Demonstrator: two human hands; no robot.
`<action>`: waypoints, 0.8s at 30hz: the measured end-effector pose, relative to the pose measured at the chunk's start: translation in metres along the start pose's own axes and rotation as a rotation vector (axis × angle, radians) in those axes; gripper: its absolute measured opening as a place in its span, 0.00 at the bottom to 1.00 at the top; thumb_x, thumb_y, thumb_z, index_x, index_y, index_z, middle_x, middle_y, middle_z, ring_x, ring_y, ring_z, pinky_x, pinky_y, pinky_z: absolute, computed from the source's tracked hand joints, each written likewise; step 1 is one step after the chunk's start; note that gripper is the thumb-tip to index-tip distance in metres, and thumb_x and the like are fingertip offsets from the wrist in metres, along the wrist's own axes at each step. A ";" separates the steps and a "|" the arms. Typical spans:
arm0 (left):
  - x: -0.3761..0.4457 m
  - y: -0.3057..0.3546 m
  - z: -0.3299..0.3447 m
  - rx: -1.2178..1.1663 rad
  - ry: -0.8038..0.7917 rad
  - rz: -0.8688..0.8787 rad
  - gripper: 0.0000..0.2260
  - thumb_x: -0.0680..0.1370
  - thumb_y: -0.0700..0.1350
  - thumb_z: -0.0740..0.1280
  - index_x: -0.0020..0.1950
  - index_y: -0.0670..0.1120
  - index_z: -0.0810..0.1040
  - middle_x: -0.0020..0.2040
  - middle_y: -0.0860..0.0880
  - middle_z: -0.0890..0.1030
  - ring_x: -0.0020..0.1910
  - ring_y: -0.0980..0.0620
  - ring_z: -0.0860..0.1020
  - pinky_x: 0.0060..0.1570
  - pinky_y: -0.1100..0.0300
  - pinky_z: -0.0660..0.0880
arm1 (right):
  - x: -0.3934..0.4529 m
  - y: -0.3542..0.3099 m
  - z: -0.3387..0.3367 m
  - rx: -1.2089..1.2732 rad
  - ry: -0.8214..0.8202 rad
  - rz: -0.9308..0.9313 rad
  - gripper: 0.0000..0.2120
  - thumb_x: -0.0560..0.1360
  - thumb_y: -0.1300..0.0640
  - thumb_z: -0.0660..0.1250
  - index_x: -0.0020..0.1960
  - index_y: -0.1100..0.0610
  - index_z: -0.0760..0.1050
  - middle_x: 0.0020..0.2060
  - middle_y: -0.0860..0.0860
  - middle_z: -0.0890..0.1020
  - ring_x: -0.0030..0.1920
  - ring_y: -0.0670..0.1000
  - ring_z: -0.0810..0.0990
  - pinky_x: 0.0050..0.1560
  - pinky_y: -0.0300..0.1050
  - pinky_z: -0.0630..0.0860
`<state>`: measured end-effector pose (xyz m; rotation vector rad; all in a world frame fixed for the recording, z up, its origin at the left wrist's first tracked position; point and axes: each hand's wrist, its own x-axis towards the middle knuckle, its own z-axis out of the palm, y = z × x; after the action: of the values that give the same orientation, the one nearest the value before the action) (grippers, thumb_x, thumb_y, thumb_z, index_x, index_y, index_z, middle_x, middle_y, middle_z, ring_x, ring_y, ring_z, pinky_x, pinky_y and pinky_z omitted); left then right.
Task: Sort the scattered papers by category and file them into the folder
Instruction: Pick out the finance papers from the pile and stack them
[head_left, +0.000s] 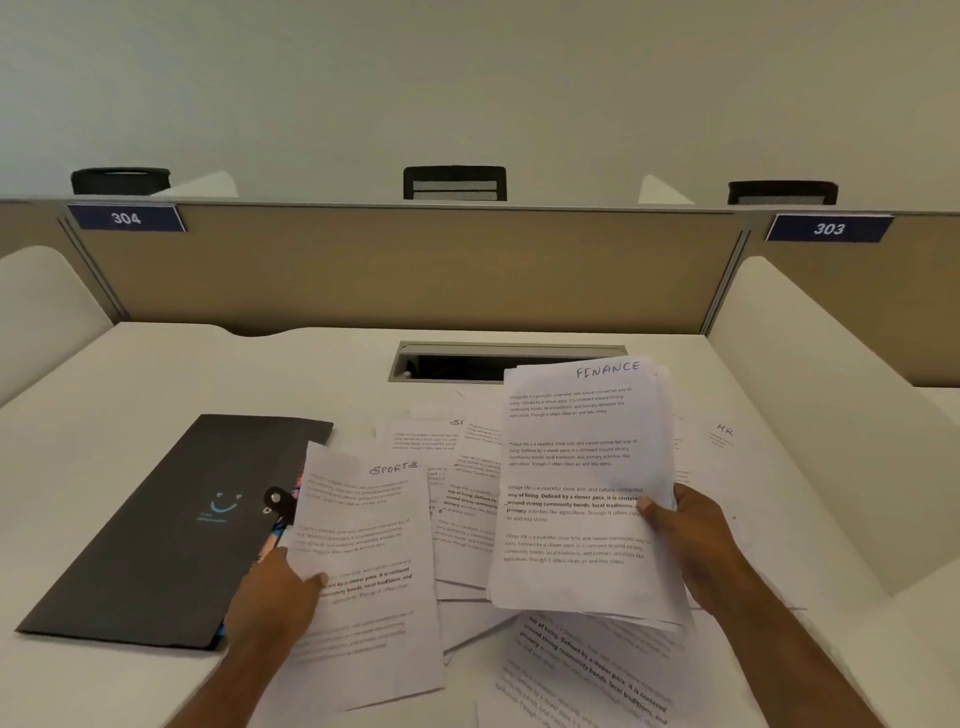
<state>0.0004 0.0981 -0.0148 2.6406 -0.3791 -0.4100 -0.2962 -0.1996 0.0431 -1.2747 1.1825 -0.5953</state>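
On the bench, sorting under way: FINANCE stack lifted, SPORTS sheet pinned.

Right hand (693, 540) pinches the FINANCE stack (582, 488) at its right edge, thumb on the front, fingers hidden behind, holding it tilted up above the loose papers (467, 519); left hand (275, 603) lies with its thumb on the SPORTS sheet (374, 561), which overlaps the right edge of the closed dark folder (171, 525) at left; an HR sheet (724, 434) lies far right; sorting looks partly done, nothing visibly filed; the sheets are probably light, limp and slippery on each other, so a stack is best gripped mid-edge and squared; single sheets want sliding to lift a corner.
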 end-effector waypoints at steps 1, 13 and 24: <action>-0.003 0.001 -0.002 0.025 0.041 0.001 0.13 0.76 0.50 0.67 0.60 0.48 0.76 0.50 0.50 0.82 0.42 0.50 0.77 0.41 0.55 0.74 | 0.001 0.000 -0.004 -0.002 0.013 0.002 0.11 0.76 0.60 0.68 0.58 0.59 0.77 0.50 0.57 0.84 0.48 0.61 0.83 0.51 0.58 0.81; -0.005 0.058 -0.043 -0.641 -0.064 0.187 0.07 0.77 0.46 0.70 0.53 0.47 0.79 0.43 0.51 0.84 0.40 0.51 0.83 0.34 0.60 0.78 | 0.011 0.002 -0.056 0.074 0.141 0.033 0.10 0.76 0.62 0.69 0.57 0.59 0.77 0.50 0.57 0.84 0.49 0.63 0.82 0.57 0.63 0.77; 0.005 0.106 0.063 -0.023 -0.090 0.244 0.22 0.71 0.57 0.72 0.59 0.46 0.78 0.58 0.45 0.80 0.57 0.43 0.77 0.56 0.49 0.76 | 0.010 0.004 -0.070 0.075 0.140 0.029 0.10 0.75 0.63 0.69 0.57 0.60 0.78 0.49 0.57 0.84 0.49 0.62 0.83 0.54 0.58 0.79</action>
<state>-0.0369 -0.0191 -0.0211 2.5189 -0.7113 -0.4508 -0.3571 -0.2356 0.0448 -1.1657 1.2799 -0.7108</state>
